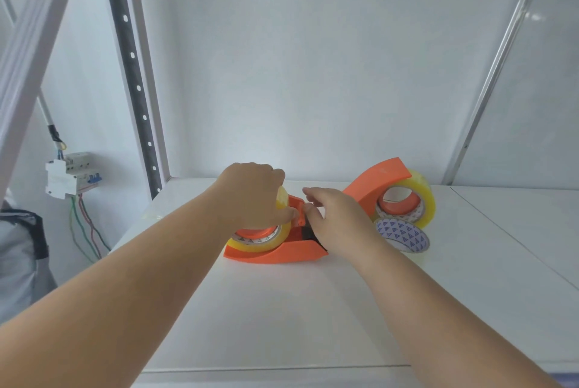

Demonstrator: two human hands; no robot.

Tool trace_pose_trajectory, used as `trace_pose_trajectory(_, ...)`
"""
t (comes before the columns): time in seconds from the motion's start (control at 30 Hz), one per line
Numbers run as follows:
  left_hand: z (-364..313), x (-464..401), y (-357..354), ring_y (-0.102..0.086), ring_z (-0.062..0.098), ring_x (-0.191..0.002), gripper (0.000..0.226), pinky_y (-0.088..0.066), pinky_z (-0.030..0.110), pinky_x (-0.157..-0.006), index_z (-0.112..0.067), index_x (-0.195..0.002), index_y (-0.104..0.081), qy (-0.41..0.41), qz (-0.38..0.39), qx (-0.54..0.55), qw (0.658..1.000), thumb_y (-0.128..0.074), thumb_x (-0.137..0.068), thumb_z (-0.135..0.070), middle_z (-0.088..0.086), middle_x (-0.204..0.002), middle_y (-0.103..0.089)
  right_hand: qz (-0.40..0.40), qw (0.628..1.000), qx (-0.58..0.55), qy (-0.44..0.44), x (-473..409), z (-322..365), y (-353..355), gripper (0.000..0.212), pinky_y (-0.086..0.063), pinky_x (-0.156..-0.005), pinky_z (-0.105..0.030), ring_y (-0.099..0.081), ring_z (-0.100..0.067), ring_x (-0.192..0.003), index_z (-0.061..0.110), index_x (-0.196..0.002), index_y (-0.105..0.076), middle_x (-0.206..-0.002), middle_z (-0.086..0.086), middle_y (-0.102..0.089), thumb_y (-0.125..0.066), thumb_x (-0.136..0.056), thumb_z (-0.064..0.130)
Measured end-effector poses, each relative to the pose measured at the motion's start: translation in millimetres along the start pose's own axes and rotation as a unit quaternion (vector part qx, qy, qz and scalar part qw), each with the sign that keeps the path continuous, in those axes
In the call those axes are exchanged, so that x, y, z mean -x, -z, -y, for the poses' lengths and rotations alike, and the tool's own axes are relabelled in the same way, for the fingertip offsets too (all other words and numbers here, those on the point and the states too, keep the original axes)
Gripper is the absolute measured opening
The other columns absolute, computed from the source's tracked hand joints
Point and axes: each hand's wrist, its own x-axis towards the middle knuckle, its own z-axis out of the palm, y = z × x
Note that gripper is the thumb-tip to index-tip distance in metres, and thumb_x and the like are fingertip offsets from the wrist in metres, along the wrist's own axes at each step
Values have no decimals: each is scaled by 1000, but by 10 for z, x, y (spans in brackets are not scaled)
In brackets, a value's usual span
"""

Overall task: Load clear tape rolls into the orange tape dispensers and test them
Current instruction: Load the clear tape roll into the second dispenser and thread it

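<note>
An orange tape dispenser (283,253) lies on the white table (282,309) in the middle, with a clear yellowish tape roll (260,242) seated on its hub. My left hand (250,193) grips the top of that roll, thumb beside the dispenser's small orange roller (301,214). My right hand (335,220) covers the dispenser's front end and pinches at the roller; what its fingertips hold is hidden. A second orange dispenser (376,182) stands at the right with a clear roll (419,202) loaded in it. Another tape roll (404,235) with a patterned core lies flat before it.
A white back wall rises just behind the dispensers. A perforated shelf post (134,74) stands at the left, with a circuit breaker (72,177) and loose wires (87,231) beyond the table's left edge. A grey bag (22,249) sits at far left.
</note>
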Motion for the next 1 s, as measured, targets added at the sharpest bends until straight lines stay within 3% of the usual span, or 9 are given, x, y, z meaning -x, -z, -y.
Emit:
trace_pose_trajectory(0.23, -21, 28, -19, -46, 19, -84, 64, -32, 30, -71, -17, -117, -52, 10, -18, 13, 1000, -43, -80, -68, -2, -102, -57, 31, 997, 72, -23, -82, -21, -65, 44, -43, -96, -37, -51, -29, -121, 18, -142, -39, -134, -12, -49, -34, -99, 17)
trace_pose_trajectory(0.53, -80, 36, -53, -52, 21, -89, 60, -41, 33, -80, -17, -112, -52, 10, -42, 11, 999, -43, -79, -66, -1, -95, -55, 31, 993, 98, -63, -139, -54, -124, 36, -46, -84, -38, -56, -34, -106, 12, -134, -44, -122, -18, -49, -35, -99, 20)
trace_pose_trajectory(0.7, -67, 47, -49, -52, 20, -90, 59, -41, 33, -81, -18, -111, -52, 3, -41, 21, 999, -44, -78, -65, -2, -95, -55, 58, 994, 44, -78, -186, -102, -10, 24, -36, -61, -32, -54, -28, -82, 7, -102, -52, -94, -11, -60, -33, -97, 19)
trace_pose_trajectory(0.83, -34, 56, -16, -51, 19, -95, 58, -38, 31, -80, -22, -116, -51, 0, -21, 45, 999, -46, -77, -64, -4, -100, -56, 74, 994, 27, -69, -199, -98, 77, 34, -32, -54, -31, -48, -22, -68, 12, -73, -46, -70, -3, -52, -34, -98, 32)
trace_pose_trajectory(1.0, 76, 37, 35, -54, 20, -101, 51, -36, 31, -74, -37, -125, -48, 18, 21, 75, 997, -48, -78, -58, -6, -115, -55, 79, 996, 19, -37, -203, -157, 147, 27, -35, -54, -26, -53, -18, -71, 15, -89, -56, -73, 3, -57, -42, -97, 36)
